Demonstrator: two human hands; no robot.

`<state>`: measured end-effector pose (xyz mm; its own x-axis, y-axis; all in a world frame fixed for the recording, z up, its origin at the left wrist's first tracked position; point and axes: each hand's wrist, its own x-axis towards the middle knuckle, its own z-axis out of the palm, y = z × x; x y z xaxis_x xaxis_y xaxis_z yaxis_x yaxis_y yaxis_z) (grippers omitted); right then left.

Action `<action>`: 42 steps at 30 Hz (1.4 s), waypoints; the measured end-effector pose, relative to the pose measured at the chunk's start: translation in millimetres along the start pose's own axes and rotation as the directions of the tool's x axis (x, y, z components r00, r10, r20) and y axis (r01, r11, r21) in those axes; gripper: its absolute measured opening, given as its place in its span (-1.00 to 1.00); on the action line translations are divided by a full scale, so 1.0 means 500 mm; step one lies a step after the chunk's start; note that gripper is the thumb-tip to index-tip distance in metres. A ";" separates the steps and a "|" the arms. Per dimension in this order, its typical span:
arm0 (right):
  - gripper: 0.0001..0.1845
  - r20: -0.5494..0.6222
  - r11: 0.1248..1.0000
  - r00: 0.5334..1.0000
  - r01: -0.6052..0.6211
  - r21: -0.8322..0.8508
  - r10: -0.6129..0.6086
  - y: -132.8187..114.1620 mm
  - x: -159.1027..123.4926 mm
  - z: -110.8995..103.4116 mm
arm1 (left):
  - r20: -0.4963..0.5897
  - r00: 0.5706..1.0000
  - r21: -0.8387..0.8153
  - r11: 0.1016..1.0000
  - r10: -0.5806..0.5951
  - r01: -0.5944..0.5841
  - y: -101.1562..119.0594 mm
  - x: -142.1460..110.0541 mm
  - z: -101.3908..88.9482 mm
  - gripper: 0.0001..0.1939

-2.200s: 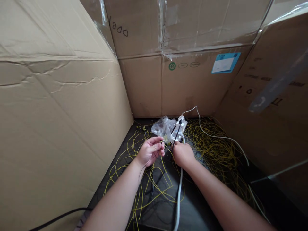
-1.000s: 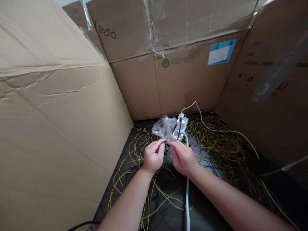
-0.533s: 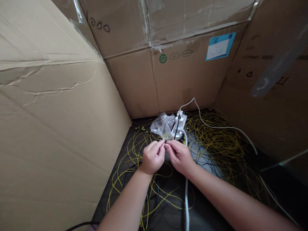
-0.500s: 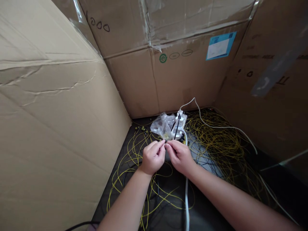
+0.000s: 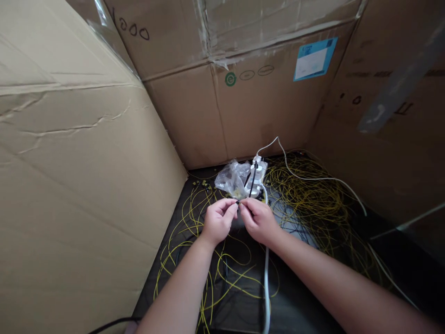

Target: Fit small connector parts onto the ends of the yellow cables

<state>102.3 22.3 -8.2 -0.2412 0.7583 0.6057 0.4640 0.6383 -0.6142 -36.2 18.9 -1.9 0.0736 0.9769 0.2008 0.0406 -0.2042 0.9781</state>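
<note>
Both of my hands meet in front of me over the dark surface, fingertips almost touching. My left hand [image 5: 218, 221] pinches a tiny black piece [image 5: 238, 202] between thumb and forefinger; its exact kind is too small to make out. My right hand [image 5: 259, 220] is closed in a pinch right beside that piece, and what its fingertips hold is hidden. Just beyond the fingers lie a clear plastic bag [image 5: 232, 177] with small yellowish bits in it and a white power strip [image 5: 257, 178] with plugs in it. Loose yellow wires [image 5: 174, 236] curl below and left of my hands.
A large tangle of yellow wire [image 5: 309, 185] lies to the right. A thick white cable [image 5: 267, 283] runs toward me from the strip. Cardboard boxes [image 5: 86, 185] wall in the left, back and right. Small yellow and black parts [image 5: 204, 184] lie near the bag.
The view has shifted slightly. My fingertips have parted a little, and the black piece in my left hand shows more clearly.
</note>
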 end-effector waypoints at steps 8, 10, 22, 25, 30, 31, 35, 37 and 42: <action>-0.77 0.005 0.996 1.000 -0.029 0.087 0.029 -0.002 0.003 -0.002 | 0.065 0.980 -0.252 0.948 -0.187 0.197 -0.003 0.002 0.006 -0.75; -0.78 0.000 0.995 1.000 -0.025 0.094 0.026 -0.001 0.002 0.002 | 0.038 0.977 -0.280 0.936 -0.210 0.212 -0.006 0.003 0.007 -0.73; -0.81 -0.048 0.998 0.998 -0.036 -0.052 0.034 0.006 -0.003 0.011 | -0.109 0.993 0.071 0.997 0.051 -0.043 -0.002 0.002 0.010 -0.78; -0.82 -0.064 0.998 0.998 -0.027 -0.055 0.023 0.007 -0.004 0.011 | -0.112 0.993 0.061 0.998 0.034 -0.028 -0.003 0.001 0.012 -0.77; -0.86 -0.080 1.000 0.997 -0.008 -0.027 0.005 0.012 -0.001 0.012 | -0.070 0.987 -0.188 0.973 -0.146 0.131 -0.007 0.001 0.016 -0.73; -0.86 -0.081 1.000 0.997 -0.006 -0.018 0.005 0.012 -0.001 0.011 | -0.044 0.983 -0.243 0.956 -0.180 0.164 -0.005 0.001 0.017 -0.73; -0.87 -0.069 1.000 0.998 -0.011 0.024 0.013 0.012 0.002 0.008 | 0.027 0.969 -0.363 0.900 -0.247 0.240 0.007 0.000 0.017 -0.77; -0.87 -0.055 0.999 0.998 -0.022 0.046 0.024 0.010 0.003 0.006 | 0.043 0.962 -0.393 0.881 -0.269 0.264 0.013 0.000 0.016 -0.77; -0.86 -0.038 0.993 0.998 -0.051 0.106 0.055 0.004 0.004 0.001 | 0.053 0.951 -0.430 0.853 -0.305 0.297 0.016 0.001 0.013 -0.75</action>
<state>102.2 25.3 -8.3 -0.1824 0.7865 0.5900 0.3827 0.6096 -0.6942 -29.1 17.4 5.7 0.1105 0.9878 -0.1101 -0.3717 0.1438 0.9171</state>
